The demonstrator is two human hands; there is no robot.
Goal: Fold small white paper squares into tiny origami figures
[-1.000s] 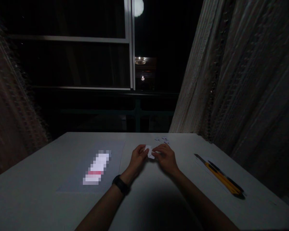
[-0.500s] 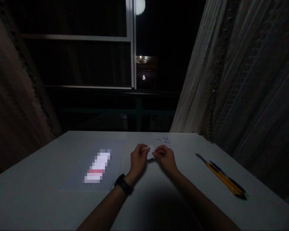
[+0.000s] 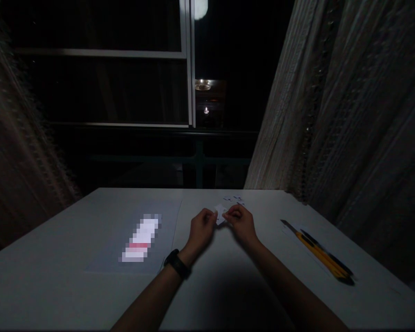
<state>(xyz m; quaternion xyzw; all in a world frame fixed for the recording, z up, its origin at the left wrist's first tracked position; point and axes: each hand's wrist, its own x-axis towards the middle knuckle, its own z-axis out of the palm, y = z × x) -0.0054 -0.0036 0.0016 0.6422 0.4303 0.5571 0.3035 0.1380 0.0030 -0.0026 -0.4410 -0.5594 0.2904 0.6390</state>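
Observation:
Between my two hands is a small piece of white paper (image 3: pixel 220 214), held a little above the table. My left hand (image 3: pixel 202 227) pinches its left side between thumb and fingers, and a dark watch sits on that wrist. On the other side, my right hand (image 3: pixel 242 223) grips the paper's right edge with thumb and forefinger. Dark marks show on the paper, too small to read. Just beyond my hands lie several small paper pieces (image 3: pixel 238 198) with dark marks, partly hidden by my right hand.
A yellow utility knife (image 3: pixel 318 251) with its blade out lies at the right beside a dark pen (image 3: pixel 327 251). On the left, a larger sheet (image 3: pixel 105 258) bears a bright blurred rectangle (image 3: pixel 141 240). Curtains (image 3: pixel 280 115) hang past the white table (image 3: pixel 65 295).
Both hands have shifted slightly to the right with the paper, which is now tilted a little differently. The knife, the pen and the sheet stay where they were.

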